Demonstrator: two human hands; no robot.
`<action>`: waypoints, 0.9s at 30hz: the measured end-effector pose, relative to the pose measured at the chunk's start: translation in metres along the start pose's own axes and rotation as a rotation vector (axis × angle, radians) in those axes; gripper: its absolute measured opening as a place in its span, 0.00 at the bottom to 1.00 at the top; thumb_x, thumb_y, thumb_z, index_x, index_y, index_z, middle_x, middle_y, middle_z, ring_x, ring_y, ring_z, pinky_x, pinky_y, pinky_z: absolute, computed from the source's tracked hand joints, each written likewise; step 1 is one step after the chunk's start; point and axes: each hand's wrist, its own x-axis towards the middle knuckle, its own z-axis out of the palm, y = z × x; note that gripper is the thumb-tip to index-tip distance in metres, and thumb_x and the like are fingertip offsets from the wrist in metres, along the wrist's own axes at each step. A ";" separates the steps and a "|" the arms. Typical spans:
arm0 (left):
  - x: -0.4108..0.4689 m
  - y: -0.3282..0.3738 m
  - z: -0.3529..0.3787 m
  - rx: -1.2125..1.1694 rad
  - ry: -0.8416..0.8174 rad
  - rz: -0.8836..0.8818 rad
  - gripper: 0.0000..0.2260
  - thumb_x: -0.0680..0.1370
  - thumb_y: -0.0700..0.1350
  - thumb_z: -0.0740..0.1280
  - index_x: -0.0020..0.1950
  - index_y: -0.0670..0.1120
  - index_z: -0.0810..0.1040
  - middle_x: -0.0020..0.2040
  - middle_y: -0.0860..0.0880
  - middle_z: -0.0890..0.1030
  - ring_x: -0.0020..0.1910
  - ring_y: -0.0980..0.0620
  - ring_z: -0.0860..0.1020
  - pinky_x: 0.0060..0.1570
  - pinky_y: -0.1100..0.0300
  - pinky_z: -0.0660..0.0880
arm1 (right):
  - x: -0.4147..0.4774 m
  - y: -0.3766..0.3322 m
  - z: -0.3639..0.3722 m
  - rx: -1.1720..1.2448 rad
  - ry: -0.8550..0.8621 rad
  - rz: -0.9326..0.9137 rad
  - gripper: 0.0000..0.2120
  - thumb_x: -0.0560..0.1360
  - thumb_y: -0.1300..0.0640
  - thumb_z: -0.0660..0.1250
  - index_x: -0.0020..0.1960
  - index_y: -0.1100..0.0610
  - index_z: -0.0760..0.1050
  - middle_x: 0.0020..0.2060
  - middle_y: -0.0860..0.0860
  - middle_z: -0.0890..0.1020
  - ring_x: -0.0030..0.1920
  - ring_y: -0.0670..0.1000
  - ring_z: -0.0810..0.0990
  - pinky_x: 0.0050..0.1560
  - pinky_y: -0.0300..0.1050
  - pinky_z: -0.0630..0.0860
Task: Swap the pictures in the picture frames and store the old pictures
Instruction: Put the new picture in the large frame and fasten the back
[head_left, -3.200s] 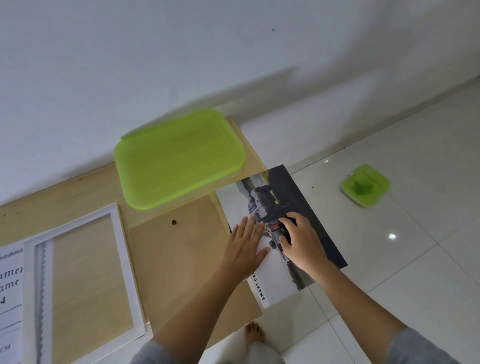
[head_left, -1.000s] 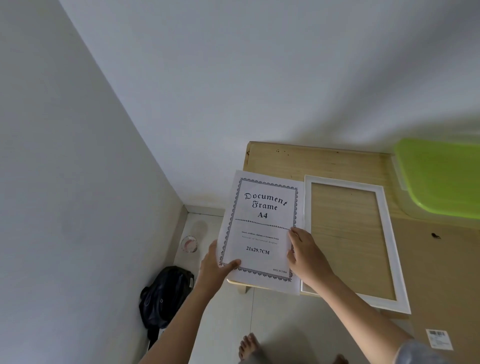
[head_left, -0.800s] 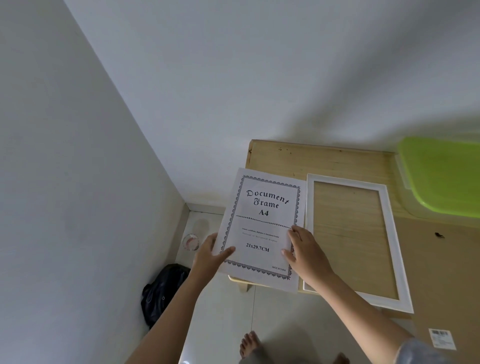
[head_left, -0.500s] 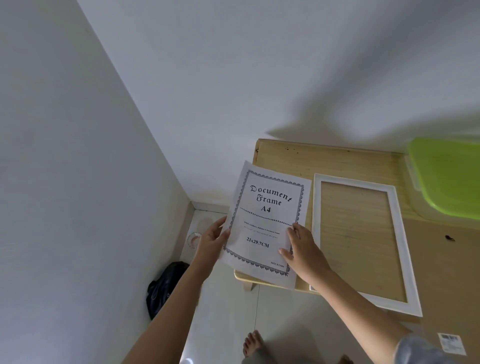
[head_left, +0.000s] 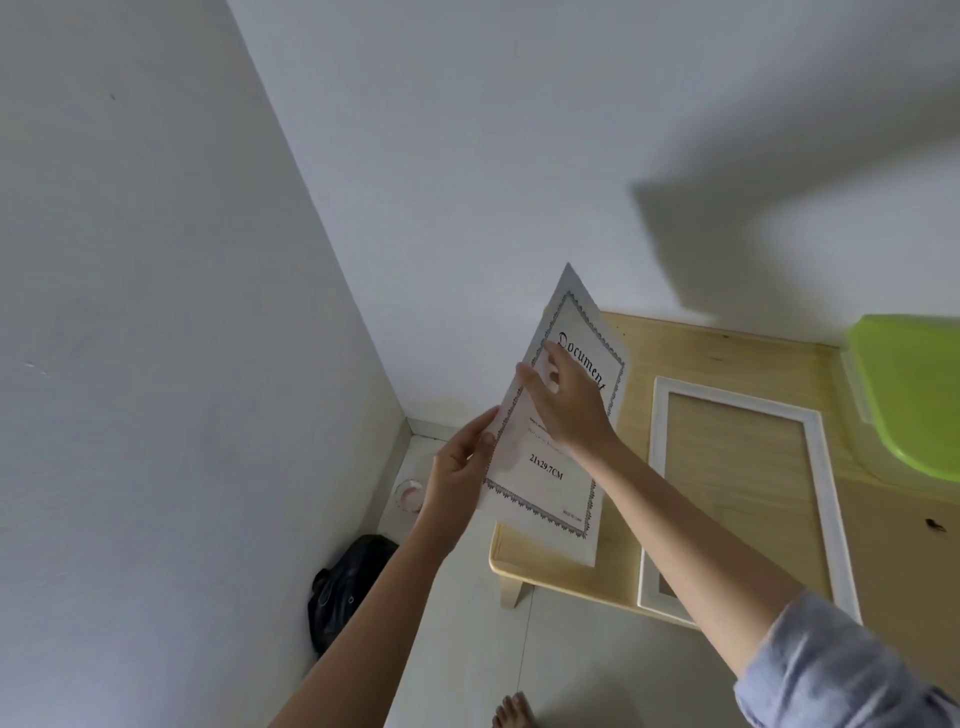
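Note:
A white printed sheet (head_left: 550, 483) reading "Document Frame A4" is lifted and tilted above the left end of the wooden table (head_left: 727, 358). My left hand (head_left: 460, 467) pinches its left edge, thumb on the front. My right hand (head_left: 563, 400) lies over the sheet's upper middle, fingers spread toward the left edge. An empty white picture frame (head_left: 831, 499) lies flat on the table to the right of the sheet; my right forearm crosses its near corner.
A lime-green lidded plastic box (head_left: 914, 400) stands at the table's far right. A brown backing board (head_left: 904, 561) lies right of the frame. On the floor by the wall corner sit a black bag (head_left: 343, 587) and a small round container (head_left: 409, 496).
The sheet has risen off the table and tipped up on its left edge. My right hand slid from the sheet's lower right edge up to its upper middle. Earlier, both hands left a photo print.

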 end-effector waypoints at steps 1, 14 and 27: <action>-0.002 0.005 0.004 0.002 -0.001 0.020 0.13 0.81 0.40 0.59 0.64 0.49 0.75 0.49 0.50 0.83 0.43 0.57 0.81 0.41 0.65 0.77 | 0.002 -0.006 -0.002 -0.004 0.003 -0.015 0.30 0.77 0.44 0.60 0.74 0.56 0.57 0.72 0.53 0.64 0.72 0.50 0.61 0.71 0.52 0.61; -0.021 0.026 0.088 0.174 -0.096 0.157 0.12 0.76 0.55 0.63 0.60 0.62 0.76 0.57 0.47 0.80 0.56 0.45 0.78 0.53 0.48 0.77 | -0.025 -0.013 -0.078 0.013 0.280 -0.149 0.10 0.73 0.68 0.60 0.42 0.55 0.74 0.35 0.45 0.75 0.36 0.39 0.75 0.38 0.31 0.74; -0.045 -0.044 0.220 0.781 -0.173 0.295 0.17 0.80 0.49 0.60 0.69 0.52 0.69 0.72 0.50 0.65 0.71 0.53 0.63 0.68 0.59 0.63 | -0.084 0.101 -0.230 0.156 0.362 0.126 0.21 0.67 0.72 0.61 0.50 0.51 0.81 0.37 0.52 0.84 0.39 0.57 0.82 0.41 0.49 0.79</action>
